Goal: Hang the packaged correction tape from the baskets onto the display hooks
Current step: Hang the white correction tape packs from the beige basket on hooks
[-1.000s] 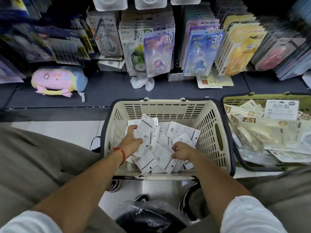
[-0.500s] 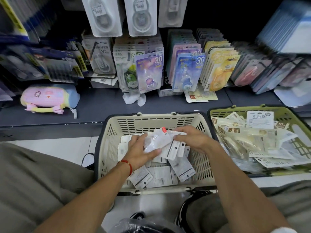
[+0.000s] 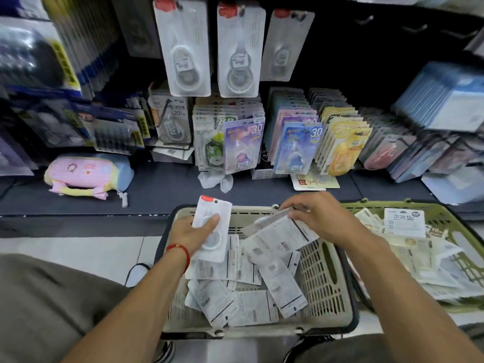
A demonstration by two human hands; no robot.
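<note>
Over the beige basket (image 3: 324, 279), the left hand (image 3: 191, 235) now grips one raised correction tape pack (image 3: 212, 231), while the right hand (image 3: 318, 218) pinches several others (image 3: 280, 233), lifted since before.

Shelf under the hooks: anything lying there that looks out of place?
Yes. A pink pencil case lies on its side on the shelf, apart from the hanging packs. A crumpled white wrapper sits below the purple pack, and a loose card lies flat instead of hanging.

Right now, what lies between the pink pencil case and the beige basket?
Head view: only bare dark shelf and pale floor separate the pink pencil case from the beige basket.
</note>
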